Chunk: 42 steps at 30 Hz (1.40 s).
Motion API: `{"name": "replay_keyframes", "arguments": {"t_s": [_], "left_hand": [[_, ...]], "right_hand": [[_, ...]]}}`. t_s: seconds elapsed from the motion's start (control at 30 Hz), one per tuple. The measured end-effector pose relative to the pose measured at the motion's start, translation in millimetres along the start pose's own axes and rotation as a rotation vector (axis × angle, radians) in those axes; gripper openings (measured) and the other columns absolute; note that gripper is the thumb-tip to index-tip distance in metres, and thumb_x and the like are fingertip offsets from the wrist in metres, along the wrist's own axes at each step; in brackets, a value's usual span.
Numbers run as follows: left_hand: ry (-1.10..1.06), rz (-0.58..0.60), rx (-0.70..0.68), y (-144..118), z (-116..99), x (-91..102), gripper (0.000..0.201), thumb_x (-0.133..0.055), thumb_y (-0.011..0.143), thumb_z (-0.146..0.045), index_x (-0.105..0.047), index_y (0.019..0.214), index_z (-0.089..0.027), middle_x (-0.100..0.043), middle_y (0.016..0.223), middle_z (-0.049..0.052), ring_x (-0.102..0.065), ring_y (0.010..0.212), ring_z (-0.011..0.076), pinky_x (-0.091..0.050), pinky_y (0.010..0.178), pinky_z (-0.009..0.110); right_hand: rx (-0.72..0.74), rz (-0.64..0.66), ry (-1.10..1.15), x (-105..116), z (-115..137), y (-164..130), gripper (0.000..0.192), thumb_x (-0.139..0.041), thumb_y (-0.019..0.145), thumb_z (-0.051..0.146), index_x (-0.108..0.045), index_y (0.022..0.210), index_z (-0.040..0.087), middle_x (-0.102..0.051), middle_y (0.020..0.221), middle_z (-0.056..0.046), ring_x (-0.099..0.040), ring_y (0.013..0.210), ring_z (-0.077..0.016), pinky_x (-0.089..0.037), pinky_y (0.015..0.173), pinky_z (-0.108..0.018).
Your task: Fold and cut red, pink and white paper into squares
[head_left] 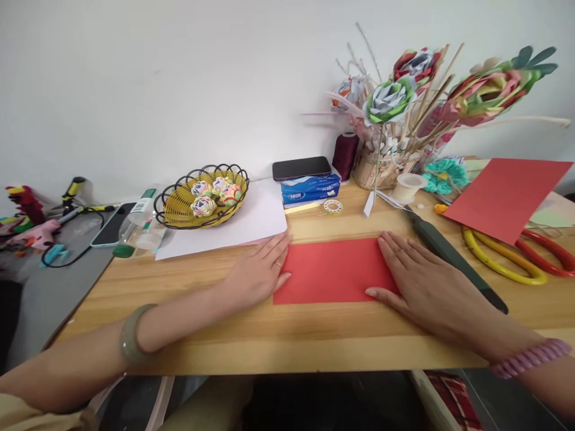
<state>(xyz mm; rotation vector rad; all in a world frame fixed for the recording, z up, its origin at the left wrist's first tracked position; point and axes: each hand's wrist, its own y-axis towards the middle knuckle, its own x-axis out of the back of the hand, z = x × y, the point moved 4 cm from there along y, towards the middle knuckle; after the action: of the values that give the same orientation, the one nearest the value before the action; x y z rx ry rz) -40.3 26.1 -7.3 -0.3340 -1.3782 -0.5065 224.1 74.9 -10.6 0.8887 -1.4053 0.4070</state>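
A red sheet of paper [335, 272] lies flat on the wooden table, its long side running left to right. My left hand [260, 269] rests at its left edge, fingers stretched out and fingertips on or beside the paper. On the right end of the sheet lies my right hand [417, 278], flat, with the thumb reaching toward the near edge. Neither hand grips anything. Whether the sheet is folded, I cannot tell. Beneath and beyond my right hand runs a dark green tool with a long handle [449, 254], partly covered by the hand.
A yellow basket [175, 206] with several paper flowers stands on white paper [265, 212]. Behind are a blue tissue pack [309, 190] with a black phone [302, 168] on top, and a wooden holder [377, 170] of paper flowers. Another red sheet [507, 197] covers yellow-handled scissors [498, 266].
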Motion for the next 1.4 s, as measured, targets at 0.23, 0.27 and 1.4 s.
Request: {"name": "replay_keyframes", "arguments": {"t_s": [0.23, 0.27, 1.4], "left_hand": [[-0.056, -0.195, -0.137, 19, -20, -0.6, 0.037, -0.03, 0.1, -0.016, -0.049, 0.129, -0.006, -0.05, 0.137, 0.018, -0.042, 0.132, 0.0231, -0.04, 0.108, 0.039], [-0.056, -0.153, -0.136, 24, -23, -5.0, 0.036, -0.032, 0.098, -0.013, -0.048, 0.13, -0.004, -0.048, 0.138, 0.019, -0.041, 0.133, 0.0231, -0.04, 0.108, 0.038], [0.088, -0.016, 0.099, 9, -19, -7.0, 0.043, -0.035, 0.097, -0.023, -0.05, 0.126, 0.004, -0.048, 0.135, 0.023, -0.044, 0.13, 0.0268, -0.037, 0.108, 0.037]], "right_hand": [[0.109, 0.011, 0.184, 7, 67, 42, 0.081, -0.031, 0.091, 0.059, -0.034, 0.138, -0.005, -0.034, 0.141, -0.029, -0.031, 0.134, -0.0315, -0.033, 0.107, -0.05], [0.125, 0.028, 0.202, 5, 75, 48, 0.082, -0.033, 0.089, 0.061, -0.035, 0.139, -0.004, -0.037, 0.14, -0.028, -0.034, 0.133, -0.0301, -0.036, 0.106, -0.048], [-0.045, 0.011, -0.101, 0, 0, -3, 0.083, -0.031, 0.09, 0.059, -0.03, 0.14, -0.007, -0.049, 0.133, -0.027, -0.044, 0.127, -0.033, -0.033, 0.106, -0.046]]}}
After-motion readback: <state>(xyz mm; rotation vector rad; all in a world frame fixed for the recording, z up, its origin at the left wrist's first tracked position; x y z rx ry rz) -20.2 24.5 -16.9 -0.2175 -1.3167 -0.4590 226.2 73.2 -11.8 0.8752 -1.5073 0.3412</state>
